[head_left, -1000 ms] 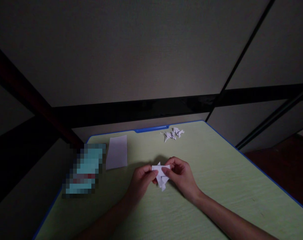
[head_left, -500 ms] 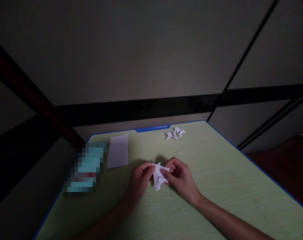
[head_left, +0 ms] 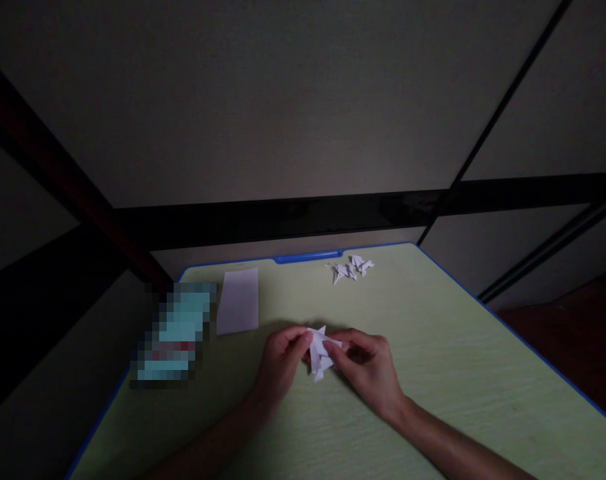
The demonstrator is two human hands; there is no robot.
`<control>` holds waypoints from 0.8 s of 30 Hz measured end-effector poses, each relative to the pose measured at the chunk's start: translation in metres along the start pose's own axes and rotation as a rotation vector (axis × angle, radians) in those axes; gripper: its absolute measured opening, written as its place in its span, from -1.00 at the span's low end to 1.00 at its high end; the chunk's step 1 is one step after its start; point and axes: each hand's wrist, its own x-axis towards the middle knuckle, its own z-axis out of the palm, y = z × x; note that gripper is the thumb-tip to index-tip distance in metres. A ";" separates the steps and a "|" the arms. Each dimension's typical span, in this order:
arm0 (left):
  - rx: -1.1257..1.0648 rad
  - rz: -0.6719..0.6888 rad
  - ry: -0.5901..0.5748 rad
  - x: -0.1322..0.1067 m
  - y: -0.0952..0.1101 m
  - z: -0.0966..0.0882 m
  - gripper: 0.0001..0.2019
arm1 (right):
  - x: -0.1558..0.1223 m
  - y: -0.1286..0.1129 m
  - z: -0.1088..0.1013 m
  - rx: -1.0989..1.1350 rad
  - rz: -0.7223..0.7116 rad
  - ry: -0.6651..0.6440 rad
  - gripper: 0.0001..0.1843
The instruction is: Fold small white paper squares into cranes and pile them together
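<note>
A small piece of folded white paper (head_left: 321, 360), with pointed corners and a narrow tip towards me, is held just over the table between my hands. My left hand (head_left: 283, 357) pinches its left edge, thumb on top. From the other side, my right hand (head_left: 370, 363) grips the right part between thumb and fingers. The fingers beneath the paper are partly hidden. Farther back lie small folded white paper figures (head_left: 351, 271), close together near the table's far edge.
The pale green table (head_left: 433, 347) has a blue rim and a blue tray-like strip (head_left: 309, 257) at the back. A stack of white paper (head_left: 238, 301) lies back left, beside a pixelated flat object (head_left: 175, 333). Grey panels (head_left: 293, 100) stand right behind the table.
My right hand's fingers have lowered and drawn in along the paper's right side. My left hand keeps its pinch. The whole view has shifted slightly.
</note>
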 end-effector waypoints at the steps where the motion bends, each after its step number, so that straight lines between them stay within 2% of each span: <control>1: 0.001 -0.003 -0.005 0.000 -0.001 0.000 -0.81 | 0.000 -0.001 0.000 -0.008 -0.002 -0.001 -0.83; 4: 0.007 -0.018 0.001 0.001 -0.003 -0.001 -0.81 | 0.001 -0.004 -0.001 -0.041 -0.043 -0.012 -0.83; 9: 0.029 -0.024 0.015 -0.001 0.001 0.000 -0.81 | 0.001 -0.007 -0.004 -0.130 -0.229 -0.033 -0.82; 15: 0.091 0.035 0.030 -0.001 0.003 -0.002 -0.80 | 0.001 -0.008 -0.009 -0.166 -0.390 -0.146 -0.79; 20: 0.150 0.093 0.002 0.000 0.004 -0.005 -0.78 | 0.000 -0.008 -0.009 -0.173 -0.398 -0.160 -0.78; 24: 0.192 0.101 0.028 0.000 0.004 -0.005 -0.77 | -0.001 -0.008 -0.008 -0.180 -0.406 -0.163 -0.77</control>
